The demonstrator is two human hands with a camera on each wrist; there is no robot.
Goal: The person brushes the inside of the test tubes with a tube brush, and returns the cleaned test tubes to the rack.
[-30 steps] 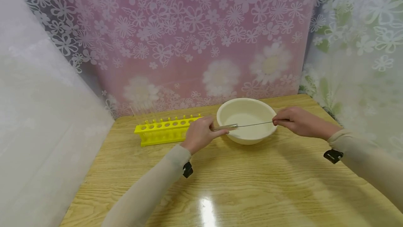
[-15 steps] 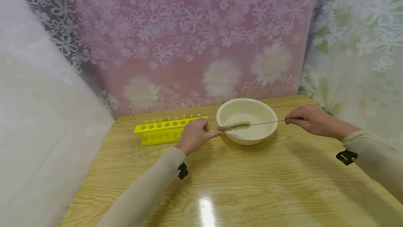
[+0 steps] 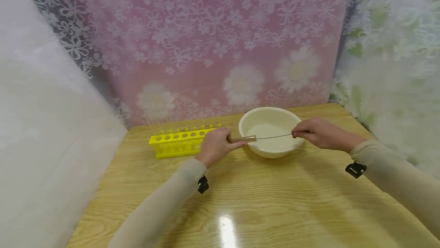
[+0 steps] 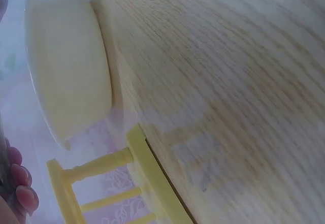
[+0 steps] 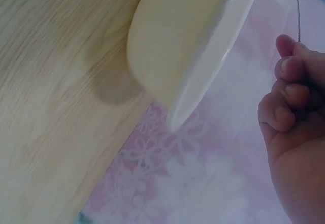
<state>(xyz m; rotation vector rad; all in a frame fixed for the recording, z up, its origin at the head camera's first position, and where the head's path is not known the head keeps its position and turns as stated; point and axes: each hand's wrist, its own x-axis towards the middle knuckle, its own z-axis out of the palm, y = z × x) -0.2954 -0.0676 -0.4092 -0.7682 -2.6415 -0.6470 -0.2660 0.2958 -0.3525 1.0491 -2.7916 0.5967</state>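
My left hand (image 3: 216, 145) grips a glass test tube (image 3: 248, 138), held nearly level with its mouth pointing right over the basin's left rim. From that mouth runs the thin wire handle of a test tube brush (image 3: 274, 137), its bristles out of sight inside the tube. The wire's far end is pinched between thumb and fingers of my right hand (image 3: 317, 133), at the right rim of the cream basin (image 3: 271, 150). In the right wrist view the wire (image 5: 298, 16) rises from the pinching fingertips (image 5: 290, 67). The left wrist view catches only the left fingertips (image 4: 25, 191) round the tube.
A yellow test tube rack (image 3: 178, 152) stands left of the basin, partly behind my left hand. Several clear tubes (image 3: 159, 120) stand upright at its left end. Flowered curtains (image 3: 220, 49) close off the back and sides of the wooden table (image 3: 261, 198).
Half a second ago the right hand was farther right and the brush bristles showed outside the tube. The right hand has since moved left, and the bristles have gone into the tube.
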